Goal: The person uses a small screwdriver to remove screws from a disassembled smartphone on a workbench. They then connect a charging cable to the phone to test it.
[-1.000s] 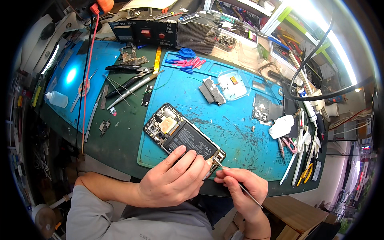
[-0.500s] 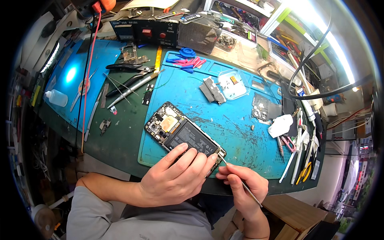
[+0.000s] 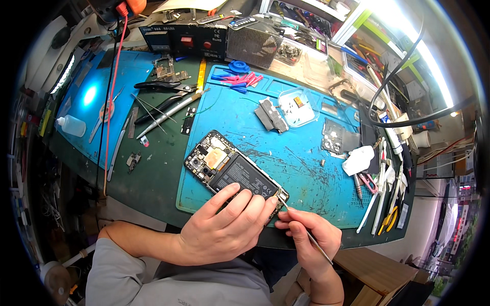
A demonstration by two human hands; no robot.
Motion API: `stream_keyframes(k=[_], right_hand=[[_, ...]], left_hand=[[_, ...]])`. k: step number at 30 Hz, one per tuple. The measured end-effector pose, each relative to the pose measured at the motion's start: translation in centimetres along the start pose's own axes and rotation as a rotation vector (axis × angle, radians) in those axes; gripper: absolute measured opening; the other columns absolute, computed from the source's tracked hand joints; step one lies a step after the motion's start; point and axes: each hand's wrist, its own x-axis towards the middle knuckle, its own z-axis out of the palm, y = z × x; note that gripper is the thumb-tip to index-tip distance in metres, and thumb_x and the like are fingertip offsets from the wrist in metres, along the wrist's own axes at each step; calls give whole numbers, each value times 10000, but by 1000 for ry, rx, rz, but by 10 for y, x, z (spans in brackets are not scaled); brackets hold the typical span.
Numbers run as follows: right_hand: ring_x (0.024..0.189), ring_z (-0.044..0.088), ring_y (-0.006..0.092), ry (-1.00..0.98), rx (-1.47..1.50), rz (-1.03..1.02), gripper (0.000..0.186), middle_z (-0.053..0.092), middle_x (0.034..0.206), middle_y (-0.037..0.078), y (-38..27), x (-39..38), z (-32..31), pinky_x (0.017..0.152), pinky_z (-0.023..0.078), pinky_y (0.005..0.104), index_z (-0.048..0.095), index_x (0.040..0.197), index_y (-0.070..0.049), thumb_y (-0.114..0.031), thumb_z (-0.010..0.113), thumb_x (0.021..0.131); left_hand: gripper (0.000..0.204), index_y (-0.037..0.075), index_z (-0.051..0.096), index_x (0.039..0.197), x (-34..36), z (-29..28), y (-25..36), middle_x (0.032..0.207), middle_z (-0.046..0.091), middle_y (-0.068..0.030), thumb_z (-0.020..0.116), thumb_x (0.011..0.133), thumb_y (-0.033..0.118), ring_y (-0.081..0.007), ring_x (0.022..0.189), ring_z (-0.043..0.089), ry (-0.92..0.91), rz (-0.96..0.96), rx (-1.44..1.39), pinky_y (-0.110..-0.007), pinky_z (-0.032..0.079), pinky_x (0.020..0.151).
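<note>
An opened smartphone (image 3: 237, 173) lies at a slant on the blue mat, its circuit board at the upper left and black battery in the middle. My left hand (image 3: 227, 224) grips the phone's lower right half, fingers curved over the battery, index fingertip near the bottom end. My right hand (image 3: 311, 242) holds a slim metal tool (image 3: 320, 250) between thumb and fingers, its tip on the phone's lower end by my left fingertips. What exactly the tip touches is too small to make out.
Around the blue mat (image 3: 286, 153) are a clear parts dish (image 3: 298, 115), grey metal pieces (image 3: 270, 117), pink and blue picks (image 3: 242, 80), tools (image 3: 388, 194) at right, pliers and tweezers (image 3: 161, 104) at left, a black bench device (image 3: 184, 41) behind, and a hanging cable (image 3: 408, 122).
Compared with a second ago, my left fingers and the phone have shifted very slightly upward and right. My right hand stays at the phone's lower end, the tool tip moved only slightly.
</note>
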Motion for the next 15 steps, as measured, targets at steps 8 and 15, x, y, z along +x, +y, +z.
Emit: stream_keyframes(k=[8,15], right_hand=[[893,839,234,0,-37,6,199,831,1042,167,0,0,0,768,659,301,778,1186,49,24,773,989],[885,839,237,-10,-67,-25,199,829,1030,165,-3,3,0,763,659,302,778,1178,47,46,772,978]], left_hand=[[473,108,778,1346,1,1,0,1245,634,-44,671,900,223,-210,1208,612,-1,1,11,-436,490,1178],[470,108,782,1339,0,1,1,1248,636,-38,665,897,211,-207,1199,618,16,-4,15,-436,491,1174]])
